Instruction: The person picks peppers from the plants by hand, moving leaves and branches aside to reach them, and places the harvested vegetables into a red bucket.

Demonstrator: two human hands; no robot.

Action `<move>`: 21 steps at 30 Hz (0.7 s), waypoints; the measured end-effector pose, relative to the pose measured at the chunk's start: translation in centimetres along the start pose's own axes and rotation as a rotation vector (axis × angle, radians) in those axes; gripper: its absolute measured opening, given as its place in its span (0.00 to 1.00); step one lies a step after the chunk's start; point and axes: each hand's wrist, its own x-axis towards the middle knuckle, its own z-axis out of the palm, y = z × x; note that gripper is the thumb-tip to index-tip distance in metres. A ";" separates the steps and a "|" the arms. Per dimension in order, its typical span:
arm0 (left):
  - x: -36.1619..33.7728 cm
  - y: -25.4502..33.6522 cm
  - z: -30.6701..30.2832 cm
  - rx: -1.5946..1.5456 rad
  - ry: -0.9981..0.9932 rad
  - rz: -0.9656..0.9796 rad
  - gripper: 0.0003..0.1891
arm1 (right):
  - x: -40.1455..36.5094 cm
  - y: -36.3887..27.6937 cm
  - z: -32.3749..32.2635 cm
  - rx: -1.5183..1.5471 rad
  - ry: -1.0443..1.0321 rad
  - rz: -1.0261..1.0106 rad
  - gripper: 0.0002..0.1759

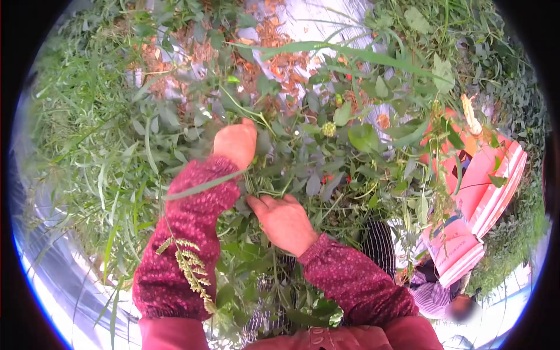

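Observation:
My left hand [236, 144] reaches in among green leafy plants, its fingers curled and partly hidden by leaves. Nearer to me, my right hand [284, 223] is bent round thin green plant stems [262, 188], which run between the two hands. Small red fruits [348, 179] show through the foliage to the right. A long grass blade [204, 186] crosses in front of my left sleeve, and a pale seed head [192, 268] hangs before the same arm.
Pink printed bags or wrappers [487, 195] stand on the right. Below them is a person in a striped top [429, 297]. Tall grass [87, 151] grows thickly on the left. Whitish sheeting [315, 20] with dry brown leaves [271, 35] lies at the top.

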 end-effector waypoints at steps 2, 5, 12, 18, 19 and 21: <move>-1.1 -0.2 0.3 -0.148 0.206 0.036 0.14 | -0.1 -0.1 0.0 0.009 0.009 0.019 0.27; -2.3 -0.8 1.1 -0.301 0.199 0.000 0.19 | 0.0 -0.1 -0.2 0.049 0.012 0.021 0.24; -4.0 0.1 1.2 -0.605 0.362 0.004 0.15 | 0.0 -0.4 -0.1 0.044 -0.033 0.051 0.27; -5.1 -0.7 1.2 -0.786 0.360 0.014 0.15 | 0.0 -0.6 -0.4 0.048 -0.064 0.065 0.29; -5.3 -1.4 1.3 -0.807 0.357 0.048 0.12 | 0.0 -0.5 -0.2 0.045 -0.055 0.060 0.29; -6.6 -1.6 -0.9 -0.817 0.279 0.005 0.11 | 0.0 -0.4 -0.2 0.045 -0.045 0.055 0.29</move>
